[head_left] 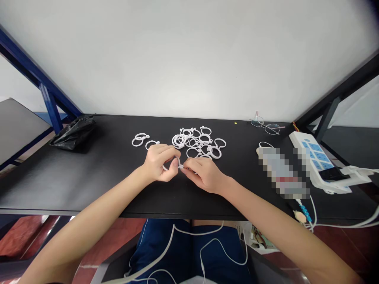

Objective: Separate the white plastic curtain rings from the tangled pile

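My left hand (pixel 162 162) is closed on a white curtain ring (pixel 179 162), its thumb and forefinger pinching the rim. From the other side my right hand (pixel 204 173) pinches at the small eyelet end, where the two hands almost meet. A bit of white ring also shows under the right fingers; whether it is a second ring I cannot tell. Just beyond the hands lies a loose pile of white curtain rings (pixel 194 138), each with a small eyelet. A few separate rings (pixel 140 139) lie to the left of the pile, one partly behind my left hand.
The black table (pixel 118 197) meets a pale wall. At the left lies a black plastic bag (pixel 74 133). On the right are eyeglasses (pixel 272 129), a blurred-out phone-like device (pixel 281 173) with a cable, and a white power strip (pixel 315 157). White cords hang over my lap.
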The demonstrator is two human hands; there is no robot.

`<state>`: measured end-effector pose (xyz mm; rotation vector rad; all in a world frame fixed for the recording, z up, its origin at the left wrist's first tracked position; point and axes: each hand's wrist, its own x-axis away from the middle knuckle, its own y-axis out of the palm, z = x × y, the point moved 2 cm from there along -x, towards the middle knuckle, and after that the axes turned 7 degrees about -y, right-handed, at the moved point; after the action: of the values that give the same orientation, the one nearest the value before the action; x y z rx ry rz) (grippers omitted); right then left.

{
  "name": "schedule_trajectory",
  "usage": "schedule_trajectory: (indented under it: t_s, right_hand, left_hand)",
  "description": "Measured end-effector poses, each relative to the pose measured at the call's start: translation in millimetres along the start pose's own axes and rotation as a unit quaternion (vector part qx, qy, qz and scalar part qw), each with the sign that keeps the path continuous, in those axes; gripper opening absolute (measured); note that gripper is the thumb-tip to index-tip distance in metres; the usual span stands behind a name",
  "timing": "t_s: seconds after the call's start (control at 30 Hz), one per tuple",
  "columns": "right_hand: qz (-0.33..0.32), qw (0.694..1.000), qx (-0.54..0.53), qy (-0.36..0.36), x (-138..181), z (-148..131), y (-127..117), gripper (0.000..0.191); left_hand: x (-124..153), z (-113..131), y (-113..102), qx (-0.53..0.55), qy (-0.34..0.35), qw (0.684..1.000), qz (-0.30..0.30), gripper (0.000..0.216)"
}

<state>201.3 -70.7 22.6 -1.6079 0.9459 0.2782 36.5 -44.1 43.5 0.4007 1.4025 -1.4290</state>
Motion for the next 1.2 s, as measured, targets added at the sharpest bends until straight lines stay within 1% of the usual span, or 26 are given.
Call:
schedule_trajectory:
  t_s: [0.17,0.37,0.47,0.53,0.77,0.87,0.97,1.03,1.07,1.13,1.2]
  right_hand:
    - [0.010,0.999,-0.006,-0.032,-1,1,2,0.016]
    - [0.018,0.999,-0.009,-0.030,1,3,7,0.014]
    - [0.035,0.999,-0.006,-0.034,2,3,9,0.014]
    - [0.032,0.999,-0.004,-0.038,3,3,10,0.014]
    - [0.017,1.000,0.005,-0.021,3,3,10,0.016]
    - [0.021,1.000,0.008,-0.020,3,3,10,0.017]
    - [0.031,0.999,0.015,-0.006,4,5,9,0.019]
    - [0.040,0.999,0.012,0.011,4,6,7,0.021]
    - [0.046,0.999,0.007,0.018,4,7,6,0.023]
    - [0.056,0.998,-0.010,0.022,5,8,5,0.031]
    - [0.066,0.997,-0.031,0.019,7,9,2,0.039]
  left_hand:
    - [2,0,2,0.000,-0.001,1.000,0.013,0.016]
    - [6,-3,6,-0.012,-0.026,0.999,0.019,0.021]
    - [8,-5,7,0.000,-0.016,0.999,0.028,0.019]
    - [9,-5,8,0.004,-0.010,1.000,0.026,0.018]
    - [8,-5,7,-0.008,-0.013,1.000,0.023,0.018]
    - [8,-6,8,-0.001,-0.006,1.000,0.028,0.017]
    - [8,-8,10,0.007,-0.015,1.000,0.020,0.019]
    - [7,-11,10,0.023,-0.048,0.999,0.003,0.023]
    - [6,-14,9,0.038,-0.080,0.996,-0.009,0.027]
    - [4,-24,6,0.077,-0.177,0.981,-0.033,0.035]
    - [4,-39,3,0.110,-0.285,0.951,-0.048,0.039]
